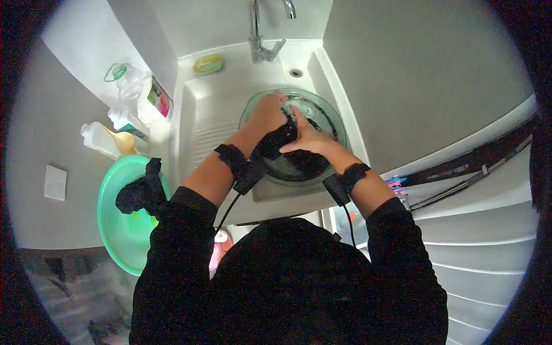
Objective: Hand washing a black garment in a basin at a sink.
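Note:
A translucent greenish basin point(340, 142) sits in a white laundry sink point(188, 129) and holds water and dark, wet cloth. My left hand point(268, 114) is closed around a bunched black cloth point(276, 140) over the basin. Most of its fingers are turned away from view. From the right, my right hand point(307, 137) grips the same cloth, thumb toward me and fingers on the far side. More dark fabric lies low in the basin, its shape hard to make out.
A chrome faucet point(261, 49) stands behind the sink, beside a soap dish point(208, 64). Detergent bottles point(153, 101) line the left ledge. A green basin point(105, 215) with black cloth point(140, 194) is at lower left. Ribbed washboard point(211, 138) forms the sink's left side.

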